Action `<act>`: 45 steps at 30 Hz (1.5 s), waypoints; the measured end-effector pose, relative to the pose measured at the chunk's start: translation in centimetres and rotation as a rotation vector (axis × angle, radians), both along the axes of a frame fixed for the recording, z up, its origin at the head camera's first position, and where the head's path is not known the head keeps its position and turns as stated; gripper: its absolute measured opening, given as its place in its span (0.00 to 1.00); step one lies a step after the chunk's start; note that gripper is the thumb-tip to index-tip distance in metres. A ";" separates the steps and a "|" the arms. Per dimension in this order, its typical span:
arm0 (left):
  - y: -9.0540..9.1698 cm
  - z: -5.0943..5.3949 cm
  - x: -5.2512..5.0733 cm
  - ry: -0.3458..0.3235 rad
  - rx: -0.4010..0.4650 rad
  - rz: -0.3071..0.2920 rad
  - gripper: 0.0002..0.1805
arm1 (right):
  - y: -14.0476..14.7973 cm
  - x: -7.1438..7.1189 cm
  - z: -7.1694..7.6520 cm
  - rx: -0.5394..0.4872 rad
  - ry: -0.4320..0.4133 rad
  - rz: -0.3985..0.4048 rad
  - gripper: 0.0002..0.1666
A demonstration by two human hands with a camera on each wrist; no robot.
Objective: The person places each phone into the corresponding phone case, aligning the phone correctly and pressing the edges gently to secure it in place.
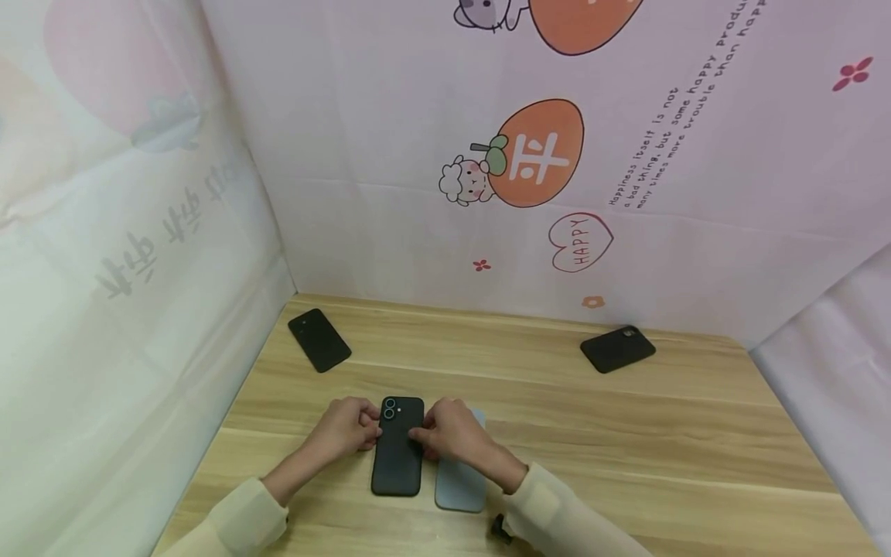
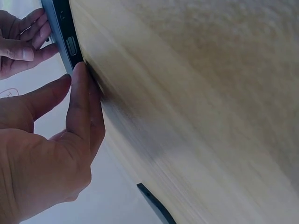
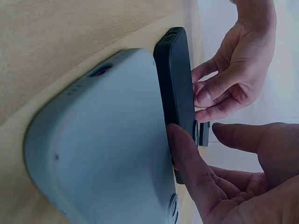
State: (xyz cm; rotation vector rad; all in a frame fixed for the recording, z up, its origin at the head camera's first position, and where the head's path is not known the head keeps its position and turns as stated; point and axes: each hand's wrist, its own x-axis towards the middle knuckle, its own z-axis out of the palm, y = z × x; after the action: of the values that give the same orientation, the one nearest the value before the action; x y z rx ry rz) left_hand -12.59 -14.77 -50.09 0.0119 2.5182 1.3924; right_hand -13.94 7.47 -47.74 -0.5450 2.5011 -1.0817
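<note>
A black phone (image 1: 397, 456) with two camera rings lies upright on the table between the hands. My left hand (image 1: 348, 425) holds its left edge; in the left wrist view the thumb and fingertips (image 2: 80, 74) meet at the side near a button. On the opposite edge, my right hand (image 1: 452, 433) has its index finger (image 3: 182, 144) against the side and its thumb over the back. Below the right hand lies a light blue phone (image 1: 461, 487), partly covered by that hand, its back facing up.
At the table's far left is a black phone or case (image 1: 320, 340). Another black one (image 1: 618, 350), with a camera corner, lies at the back right. A printed cloth wall (image 1: 418, 232) rises behind the wooden table (image 1: 626, 449), and white cloth (image 1: 139, 348) hangs on the left.
</note>
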 end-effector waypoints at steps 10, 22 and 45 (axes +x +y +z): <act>-0.6 0.0 0.0 0.089 -0.129 -0.024 0.07 | 1.1 -0.7 0.2 0.012 0.045 -0.015 0.13; -5.2 1.9 -1.6 0.106 -0.306 0.109 0.34 | 8.8 -5.2 2.2 0.200 0.187 -0.274 0.30; -10.4 0.5 -8.6 -0.018 -0.590 0.129 0.65 | 32.1 -12.4 1.5 0.607 0.001 -0.547 0.53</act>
State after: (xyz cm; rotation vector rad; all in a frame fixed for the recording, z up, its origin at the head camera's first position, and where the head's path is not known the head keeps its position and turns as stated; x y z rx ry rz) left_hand -21.20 -25.19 -49.60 -0.2762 2.8505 0.6314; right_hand -26.31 39.59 -46.24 0.3251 2.8538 -0.4033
